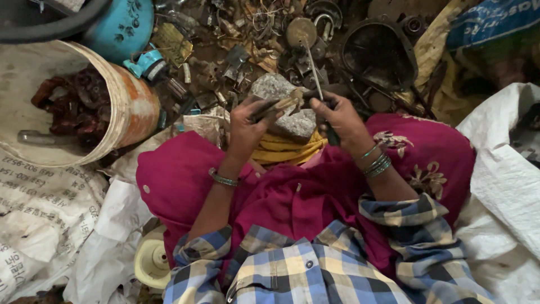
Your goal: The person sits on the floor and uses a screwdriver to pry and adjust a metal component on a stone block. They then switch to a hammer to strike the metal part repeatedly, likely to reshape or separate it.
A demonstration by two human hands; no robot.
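I sit with magenta cloth over my knees. My left hand (247, 121) grips a small elongated metal scrap piece (281, 104) and holds it across a grey stone block (284, 98) that rests on a yellow cloth (281, 151) between my knees. My right hand (337, 118) closes on a dark-handled tool (332, 135), with a thin metal rod (313, 70) rising from the hands toward a round metal disc (301, 31). Both wrists wear bangles.
A heap of metal scrap (236, 50) lies ahead. A white and orange bucket (121, 107) with reddish-brown scrap stands at the left, a blue vessel (121, 25) behind it. A dark metal pan (378, 53) sits ahead right. White sacks (500, 180) flank both sides.
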